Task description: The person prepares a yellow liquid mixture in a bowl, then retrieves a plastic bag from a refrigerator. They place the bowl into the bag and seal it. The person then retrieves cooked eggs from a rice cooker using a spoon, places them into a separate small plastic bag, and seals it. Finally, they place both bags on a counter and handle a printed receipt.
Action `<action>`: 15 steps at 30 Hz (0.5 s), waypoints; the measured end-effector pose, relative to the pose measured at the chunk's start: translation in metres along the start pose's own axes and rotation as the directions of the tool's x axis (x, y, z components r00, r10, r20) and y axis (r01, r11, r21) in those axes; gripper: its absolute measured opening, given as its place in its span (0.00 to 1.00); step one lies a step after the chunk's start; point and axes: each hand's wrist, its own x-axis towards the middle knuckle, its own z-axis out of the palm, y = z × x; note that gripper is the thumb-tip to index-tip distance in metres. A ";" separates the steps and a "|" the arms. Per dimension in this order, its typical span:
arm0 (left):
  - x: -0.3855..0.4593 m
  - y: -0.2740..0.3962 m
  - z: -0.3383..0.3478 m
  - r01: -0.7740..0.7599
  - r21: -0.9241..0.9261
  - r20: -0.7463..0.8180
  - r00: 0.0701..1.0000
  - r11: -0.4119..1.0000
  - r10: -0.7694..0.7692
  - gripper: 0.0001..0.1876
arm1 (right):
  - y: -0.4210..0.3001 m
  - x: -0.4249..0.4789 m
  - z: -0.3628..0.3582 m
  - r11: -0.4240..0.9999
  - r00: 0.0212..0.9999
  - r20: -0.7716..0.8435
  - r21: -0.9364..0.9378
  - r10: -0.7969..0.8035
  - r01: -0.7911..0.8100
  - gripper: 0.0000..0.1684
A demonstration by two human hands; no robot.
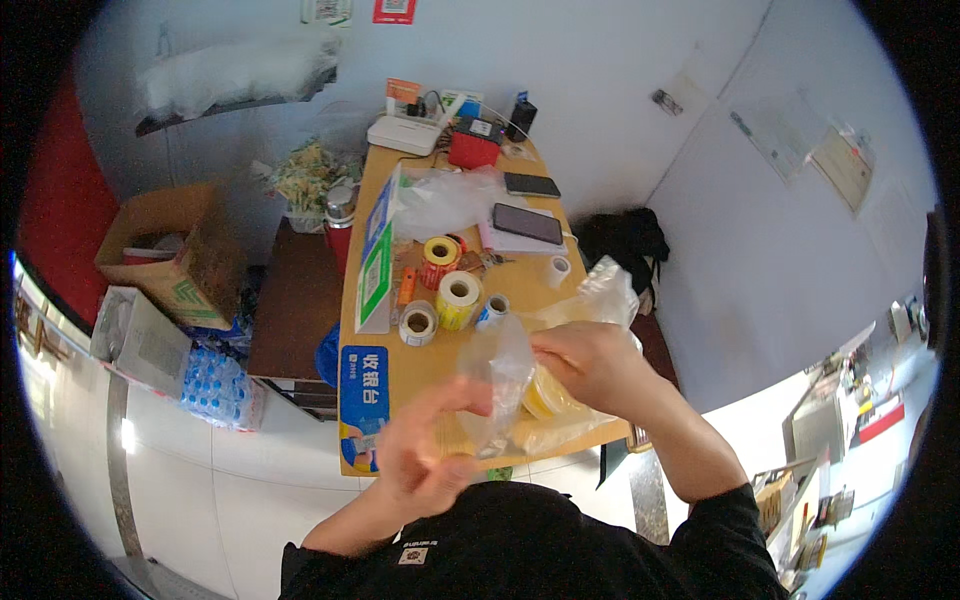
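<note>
A clear plastic bag (504, 390) stands at the near edge of the wooden desk, its mouth spread toward the left. My right hand (596, 367) pinches the bag at its upper right side. Inside the bag, below that hand, is a round yellow item (546, 396), partly hidden by film and fingers. My left hand (427, 446) is blurred at the left of the bag, thumb and index finger apart; whether the fingertip touches the film is unclear. More crumpled clear plastic (609, 289) rises behind my right hand.
On the desk (427, 375) stand several label rolls (459, 300), a folded sign with printed codes (377, 259), two phones (526, 223) and a white router (403, 135). Left are a cardboard box (169, 255), bottled water (217, 386) and a brown side table (289, 307).
</note>
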 end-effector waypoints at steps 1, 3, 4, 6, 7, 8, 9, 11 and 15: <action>-0.001 -0.004 -0.007 0.042 0.030 -0.032 0.999 0.999 -0.041 0.23 | -0.002 -0.011 -0.010 0.999 0.994 -0.106 0.043 0.007 -0.003 0.07; -0.001 -0.010 -0.018 0.128 0.086 -0.096 0.988 0.988 -0.120 0.19 | -0.004 -0.038 -0.028 0.966 0.954 -0.218 0.205 0.205 -0.161 0.08; -0.002 -0.015 -0.021 0.170 0.112 -0.130 0.979 0.979 -0.155 0.17 | -0.001 -0.052 -0.033 0.931 0.917 -0.266 0.293 0.297 -0.217 0.08; -0.004 -0.026 -0.021 0.256 0.159 -0.187 0.956 0.953 -0.226 0.14 | 0.010 -0.085 -0.036 0.870 0.784 -0.426 0.404 0.452 -0.282 0.04; -0.008 -0.031 -0.021 0.282 0.215 -0.212 0.948 0.935 -0.237 0.14 | 0.020 -0.102 -0.038 0.850 0.717 -0.487 0.436 0.499 -0.296 0.09; -0.016 -0.037 -0.022 0.306 0.270 -0.239 0.940 0.913 -0.244 0.13 | 0.030 -0.118 -0.039 0.839 0.684 -0.508 0.449 0.523 -0.308 0.13; -0.025 -0.042 -0.026 0.324 0.331 -0.265 0.933 0.886 -0.242 0.13 | 0.042 -0.133 -0.038 0.827 0.651 -0.529 0.468 0.544 -0.312 0.18; -0.046 -0.055 -0.035 0.468 0.373 -0.318 0.876 0.801 -0.363 0.11 | 0.072 -0.168 -0.028 0.782 0.572 -0.546 0.520 0.613 -0.342 0.23; -0.088 -0.079 -0.041 0.524 0.654 -0.384 0.851 0.545 -0.357 0.09 | 0.115 -0.216 0.011 0.637 0.471 -0.457 0.685 0.754 -0.355 0.16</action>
